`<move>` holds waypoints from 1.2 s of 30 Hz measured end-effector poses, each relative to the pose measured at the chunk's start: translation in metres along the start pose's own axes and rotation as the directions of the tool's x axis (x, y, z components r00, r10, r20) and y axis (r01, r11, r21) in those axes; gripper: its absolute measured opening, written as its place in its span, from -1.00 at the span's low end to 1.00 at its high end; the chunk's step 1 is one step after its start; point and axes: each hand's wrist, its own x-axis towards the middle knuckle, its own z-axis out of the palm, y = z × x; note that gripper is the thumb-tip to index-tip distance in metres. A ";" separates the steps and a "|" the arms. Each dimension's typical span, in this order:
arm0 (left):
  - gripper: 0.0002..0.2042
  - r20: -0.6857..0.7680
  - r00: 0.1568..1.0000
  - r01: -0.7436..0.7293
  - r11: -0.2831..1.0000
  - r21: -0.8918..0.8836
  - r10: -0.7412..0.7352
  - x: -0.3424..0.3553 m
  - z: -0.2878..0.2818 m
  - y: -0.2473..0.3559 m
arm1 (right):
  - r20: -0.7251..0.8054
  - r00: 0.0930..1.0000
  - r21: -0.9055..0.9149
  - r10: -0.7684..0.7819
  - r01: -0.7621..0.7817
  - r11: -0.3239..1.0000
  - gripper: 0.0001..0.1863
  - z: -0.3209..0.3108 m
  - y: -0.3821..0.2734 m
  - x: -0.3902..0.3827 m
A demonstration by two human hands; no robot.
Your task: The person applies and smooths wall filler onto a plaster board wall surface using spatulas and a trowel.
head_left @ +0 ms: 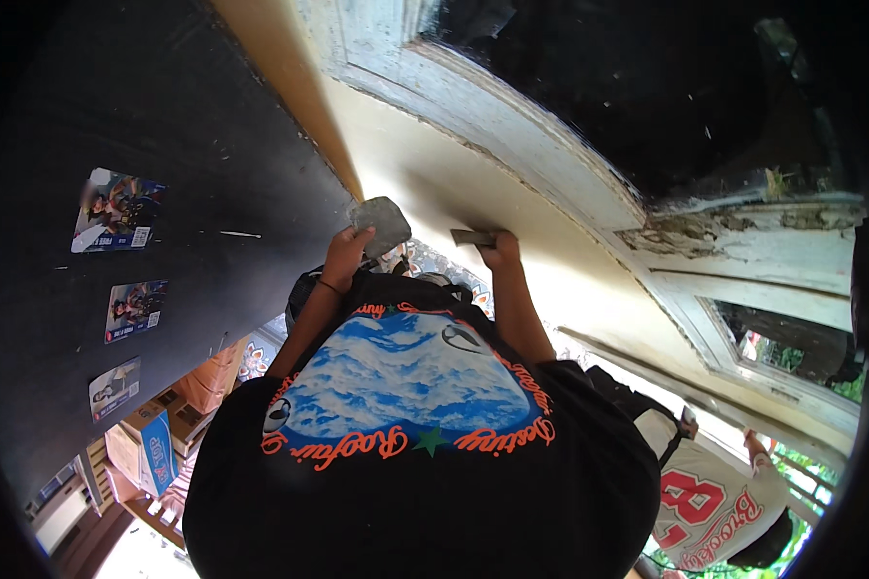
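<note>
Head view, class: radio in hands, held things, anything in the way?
Left hand gripping grey rounded plate. Right hand holding thin flat slab; contact with cream wall unclear. Another person lower right, apart from both hands.

A large black panel (222,140) carried three printed cards (119,210) in a column on its face, and a tan strip (272,63) ran along its upper right edge. Just below the panel sat cardboard boxes (140,417), one showing a blue-and-white box side (157,452), near some slatted wooden furniture (95,473). Floral patterned flooring (253,360) showed beside the panel's lower right edge. Well to the panel's right were a weathered white window frame (541,111) with dark panes (647,96), another person (714,492) in a cream shirt with red lettering, and greenery (852,388).
</note>
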 end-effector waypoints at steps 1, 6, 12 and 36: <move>-0.75 -0.009 1.000 -0.001 1.000 -0.011 0.001 0.004 -0.006 -0.002 | -0.001 1.000 0.012 0.027 -0.027 1.000 -0.60 0.005 -0.002 -0.006; -0.74 -0.032 0.999 -0.043 0.991 -0.128 0.039 0.005 -0.021 -0.012 | 0.142 0.990 -0.067 0.023 -0.014 0.998 -0.59 0.106 -0.026 -0.099; -0.75 0.075 0.997 -0.018 0.999 0.044 0.015 0.022 -0.006 -0.020 | -0.039 0.998 -0.189 0.050 -0.057 0.980 -0.62 -0.006 -0.004 -0.010; -0.74 0.023 0.996 0.087 0.994 0.067 -0.089 0.001 0.072 -0.022 | 0.106 0.992 -0.300 -0.074 0.103 0.948 -0.65 -0.081 -0.042 -0.009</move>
